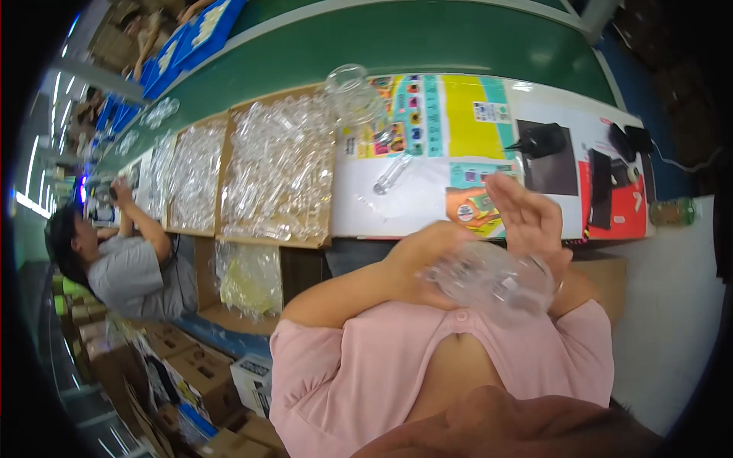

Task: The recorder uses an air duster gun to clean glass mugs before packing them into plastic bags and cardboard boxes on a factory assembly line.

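In front of my chest is a clear, transparent vessel [500,281], blurred by motion, with a wide round end toward the right. My left hand [437,256] is closed around its left end. My right hand [531,217] has its fingers stretched upward, and its palm is beside the wide end, seemingly against it. On the table beyond, a clear tube-like piece [392,174] lies on the white sheet. A round clear vessel [350,88] stands at the right rim of a cardboard tray [333,195] full of clear pieces. A black squeeze bottle [544,140] with a thin nozzle lies farther right.
More clear pieces fill a second tray [197,175] to the left. A co-worker [141,267] in grey works at the table's left. Black items [603,187] and a cable lie at the right, near a jar [672,212]. Cardboard boxes [202,374] stand low at the left.
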`<state>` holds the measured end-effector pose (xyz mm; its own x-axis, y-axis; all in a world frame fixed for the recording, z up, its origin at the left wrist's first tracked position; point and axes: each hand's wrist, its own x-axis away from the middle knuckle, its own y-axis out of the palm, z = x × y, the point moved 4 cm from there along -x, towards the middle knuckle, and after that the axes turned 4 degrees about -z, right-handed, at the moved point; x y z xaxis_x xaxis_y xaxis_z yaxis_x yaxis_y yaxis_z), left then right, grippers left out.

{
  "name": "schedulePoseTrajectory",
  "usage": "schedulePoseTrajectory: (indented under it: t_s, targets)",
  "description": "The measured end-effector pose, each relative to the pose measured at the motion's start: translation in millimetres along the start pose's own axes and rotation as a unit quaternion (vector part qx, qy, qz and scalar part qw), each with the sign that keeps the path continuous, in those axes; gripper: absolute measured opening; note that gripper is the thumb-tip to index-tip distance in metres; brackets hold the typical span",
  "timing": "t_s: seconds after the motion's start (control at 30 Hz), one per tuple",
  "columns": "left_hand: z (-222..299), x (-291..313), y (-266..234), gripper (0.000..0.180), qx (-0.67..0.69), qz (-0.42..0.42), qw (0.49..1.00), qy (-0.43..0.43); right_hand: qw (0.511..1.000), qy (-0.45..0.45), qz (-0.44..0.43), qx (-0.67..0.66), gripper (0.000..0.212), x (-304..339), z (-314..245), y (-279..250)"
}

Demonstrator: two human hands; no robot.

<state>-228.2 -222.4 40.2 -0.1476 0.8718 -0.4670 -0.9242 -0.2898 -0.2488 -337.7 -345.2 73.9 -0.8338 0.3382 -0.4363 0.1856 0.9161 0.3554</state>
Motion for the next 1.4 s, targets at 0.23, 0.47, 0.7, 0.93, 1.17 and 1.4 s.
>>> schedulePoseTrajectory:
  t_s: [0.23,0.47,0.7,0.93,1.17,1.4]
  targets:
    - [38,5,7,0.073,-0.070,-0.120,0.980,0.143,0.937,-0.043,-0.337,0.087,0.052,16,-8,21]
    - [7,24,-2,0.078,-0.124,-0.038,0.988,0.082,0.962,-0.027,-0.231,0.145,0.045,-35,5,36]
    - [-25,78,-53,0.088,0.406,0.288,0.855,-0.142,0.950,0.113,-0.118,0.267,0.036,-111,95,-20]
    - [-7,86,-89,0.097,0.341,0.303,0.877,-0.151,0.781,0.039,-0.270,0.562,0.032,-103,148,-34]
    - [-9,59,-89,0.099,0.213,0.403,0.886,-0.087,0.892,0.179,-0.162,0.381,0.023,-93,84,-25]
    - [12,17,-69,0.096,-0.249,0.270,0.927,-0.068,0.987,0.139,-0.006,0.075,0.044,-63,49,17]
